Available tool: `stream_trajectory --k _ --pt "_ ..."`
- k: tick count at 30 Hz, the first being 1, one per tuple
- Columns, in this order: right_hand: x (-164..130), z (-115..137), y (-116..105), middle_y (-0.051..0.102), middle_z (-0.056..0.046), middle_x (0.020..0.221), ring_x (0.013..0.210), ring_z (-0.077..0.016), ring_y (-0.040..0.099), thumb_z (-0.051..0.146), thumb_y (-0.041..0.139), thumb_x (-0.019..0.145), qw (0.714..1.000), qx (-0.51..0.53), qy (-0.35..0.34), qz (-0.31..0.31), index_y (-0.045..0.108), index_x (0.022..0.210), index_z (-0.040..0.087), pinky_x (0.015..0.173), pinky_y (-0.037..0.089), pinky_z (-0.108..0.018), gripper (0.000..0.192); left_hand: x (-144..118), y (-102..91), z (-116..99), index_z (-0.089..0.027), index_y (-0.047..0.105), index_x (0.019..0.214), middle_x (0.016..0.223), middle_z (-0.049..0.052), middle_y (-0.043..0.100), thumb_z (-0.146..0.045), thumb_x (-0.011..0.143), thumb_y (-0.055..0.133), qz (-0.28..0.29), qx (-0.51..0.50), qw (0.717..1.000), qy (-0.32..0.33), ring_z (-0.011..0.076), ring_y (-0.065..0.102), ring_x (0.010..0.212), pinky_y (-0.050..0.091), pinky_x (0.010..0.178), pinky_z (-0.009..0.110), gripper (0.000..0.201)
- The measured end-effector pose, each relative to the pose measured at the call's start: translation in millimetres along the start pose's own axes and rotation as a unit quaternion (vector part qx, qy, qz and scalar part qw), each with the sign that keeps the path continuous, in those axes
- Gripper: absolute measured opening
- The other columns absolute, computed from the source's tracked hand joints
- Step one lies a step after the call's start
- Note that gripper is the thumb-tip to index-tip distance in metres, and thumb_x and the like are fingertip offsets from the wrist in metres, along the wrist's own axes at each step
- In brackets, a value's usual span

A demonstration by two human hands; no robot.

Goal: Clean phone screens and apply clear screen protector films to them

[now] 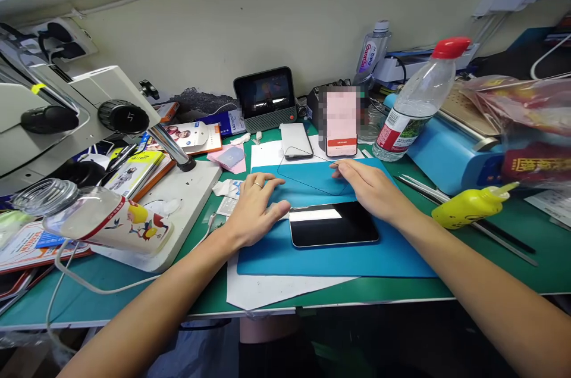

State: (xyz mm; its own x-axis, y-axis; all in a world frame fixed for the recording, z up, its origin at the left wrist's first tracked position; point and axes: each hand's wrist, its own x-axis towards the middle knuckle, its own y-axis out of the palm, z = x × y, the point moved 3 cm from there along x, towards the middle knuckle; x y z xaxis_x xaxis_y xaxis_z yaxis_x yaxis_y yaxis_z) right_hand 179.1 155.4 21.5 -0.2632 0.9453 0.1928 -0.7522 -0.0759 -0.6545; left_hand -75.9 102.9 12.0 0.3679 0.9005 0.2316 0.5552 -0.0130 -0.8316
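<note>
Both hands flat, nothing gripped: left hand point(255, 206) on blue mat point(357, 256), right hand point(368, 186) touching clear film point(312, 178). Dark phone point(333, 224) between. Green bench point(491, 265) pretty cluttered, beige wall point(289, 15) behind.

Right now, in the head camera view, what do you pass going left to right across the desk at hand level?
Glass jar → left hand → black phone → right hand → yellow squeeze bottle
</note>
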Motion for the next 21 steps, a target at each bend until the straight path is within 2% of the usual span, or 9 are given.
stream_trajectory --k 3,8,12,15,18,21 --pt "3.0 -5.3 1.3 0.073 -0.009 0.120 0.115 -0.0284 0.064 0.050 0.035 0.102 1.000 -0.010 -0.012 -0.022 0.069 0.120 0.021 0.104 0.045 -0.044 0.049 0.1 -0.4 -1.9 -0.020 0.055 0.136 0.135 0.012 0.053 -0.064 0.101 0.031 0.013 0.023 1.000 0.001 0.0342 0.037 0.129 0.029 0.111 0.059 0.061" --pt "2.8 -6.5 4.5 0.068 -0.012 0.129 0.126 -0.0314 0.056 0.054 0.038 0.099 0.996 -0.083 -0.029 0.017 0.062 0.133 0.018 0.107 0.043 -0.047 0.055 -0.6 -2.3 -4.1 -0.021 0.054 0.133 0.135 0.011 0.055 -0.060 0.100 0.039 0.016 0.009 1.000 -0.011 0.0327 0.041 0.128 0.035 0.108 0.055 0.053" --pt "1.7 2.9 9.4 0.063 -0.016 0.135 0.129 -0.0373 0.052 0.066 0.051 0.089 0.983 -0.168 -0.013 0.068 0.043 0.151 0.016 0.104 0.045 -0.052 0.080 -1.8 -3.0 1.5 -0.018 0.051 0.131 0.134 0.014 0.055 -0.058 0.098 0.045 -0.002 -0.006 0.999 -0.046 0.0320 0.046 0.125 0.040 0.104 0.052 0.052" --pt "3.4 16.2 16.6 0.054 -0.020 0.145 0.134 -0.0409 0.046 0.072 0.054 0.083 0.971 -0.216 -0.009 0.104 0.033 0.156 0.013 0.105 0.044 -0.054 0.096 -2.4 -6.8 5.3 -0.016 0.053 0.129 0.127 0.014 0.058 -0.055 0.098 0.047 -0.007 0.006 0.999 -0.051 0.0307 0.052 0.117 0.044 0.098 0.049 0.050" --pt "9.1 28.0 24.3 0.054 -0.021 0.144 0.130 -0.0399 0.050 0.061 0.059 0.083 0.962 -0.243 -0.027 0.119 0.032 0.157 0.014 0.101 0.047 -0.052 0.091 -3.7 -16.1 5.5 -0.018 0.060 0.124 0.118 0.011 0.061 -0.048 0.096 0.050 0.018 0.042 0.999 -0.013 0.0293 0.055 0.110 0.046 0.094 0.045 0.042" --pt "18.7 29.8 26.8 0.062 -0.018 0.130 0.123 -0.0370 0.055 0.051 0.058 0.085 0.958 -0.244 -0.070 0.135 0.036 0.155 0.016 0.097 0.049 -0.050 0.081 -6.3 -29.9 5.3 -0.018 0.066 0.116 0.110 0.009 0.063 -0.041 0.092 0.054 0.042 0.083 0.995 0.024 0.0286 0.057 0.103 0.048 0.087 0.042 0.036"
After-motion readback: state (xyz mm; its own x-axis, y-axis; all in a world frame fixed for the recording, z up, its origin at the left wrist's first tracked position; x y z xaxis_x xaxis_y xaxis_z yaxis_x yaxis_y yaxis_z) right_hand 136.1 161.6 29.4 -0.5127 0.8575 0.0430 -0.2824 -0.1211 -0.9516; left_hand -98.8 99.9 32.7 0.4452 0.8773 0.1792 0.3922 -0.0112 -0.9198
